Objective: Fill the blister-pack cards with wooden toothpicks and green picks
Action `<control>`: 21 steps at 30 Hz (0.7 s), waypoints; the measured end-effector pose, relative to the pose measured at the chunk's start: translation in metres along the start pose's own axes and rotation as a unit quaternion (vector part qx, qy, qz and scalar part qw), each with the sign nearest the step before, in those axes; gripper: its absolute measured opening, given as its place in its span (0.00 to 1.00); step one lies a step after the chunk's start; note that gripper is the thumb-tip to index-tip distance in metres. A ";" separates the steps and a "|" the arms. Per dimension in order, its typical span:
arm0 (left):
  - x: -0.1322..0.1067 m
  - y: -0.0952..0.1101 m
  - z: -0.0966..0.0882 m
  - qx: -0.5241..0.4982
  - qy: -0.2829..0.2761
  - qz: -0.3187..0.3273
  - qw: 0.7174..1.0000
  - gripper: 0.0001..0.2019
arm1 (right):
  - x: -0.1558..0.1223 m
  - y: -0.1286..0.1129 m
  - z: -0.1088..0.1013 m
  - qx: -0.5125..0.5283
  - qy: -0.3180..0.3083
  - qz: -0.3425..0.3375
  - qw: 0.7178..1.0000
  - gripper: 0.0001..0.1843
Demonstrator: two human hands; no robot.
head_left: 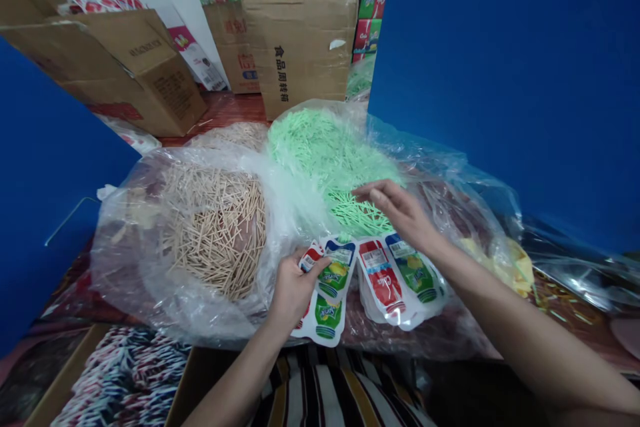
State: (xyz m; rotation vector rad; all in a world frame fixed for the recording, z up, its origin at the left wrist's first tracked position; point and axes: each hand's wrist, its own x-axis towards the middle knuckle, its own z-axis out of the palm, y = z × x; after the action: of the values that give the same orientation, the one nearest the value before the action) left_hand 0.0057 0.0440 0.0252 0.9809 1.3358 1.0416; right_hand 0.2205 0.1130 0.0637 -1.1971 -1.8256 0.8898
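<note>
My left hand [293,290] grips a small fan of printed drink-shaped pouches [331,287], thumb on top, with red and green labels showing. My right hand [400,210] reaches forward over a heap of pale green sticks [330,153] lying in a clear plastic bag; its fingers are bunched at the sticks and I cannot make out whether it holds any. Two more pouches [397,277], one red and one green-blue, lie flat beneath my right wrist. To the left is a heap of tan wooden sticks [215,227] in another clear bag.
Cardboard boxes [300,53] stand behind the heaps, with another large one [125,67] at the back left. A box of red, white and blue striped items [120,373] sits near left. Blue panels close in both sides. Crumpled clear plastic [565,260] spreads right.
</note>
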 end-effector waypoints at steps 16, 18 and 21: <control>-0.002 -0.008 -0.008 0.010 0.014 -0.016 1.000 0.09 | 0.069 0.083 0.008 -0.372 -0.224 0.206 0.877 0.14; -0.002 -0.011 -0.008 0.008 0.007 -0.015 1.000 0.09 | 0.070 0.081 0.006 -0.361 -0.234 0.202 0.880 0.09; -0.001 -0.013 -0.009 0.001 0.002 -0.013 1.000 0.08 | 0.068 0.081 0.001 -0.346 -0.229 0.191 0.889 0.05</control>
State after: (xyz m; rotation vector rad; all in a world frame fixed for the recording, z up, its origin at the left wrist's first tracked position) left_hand -0.0028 0.0389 0.0132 0.9603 1.3507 1.0234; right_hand 0.2342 0.2024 0.0084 -1.9726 -2.4569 0.7897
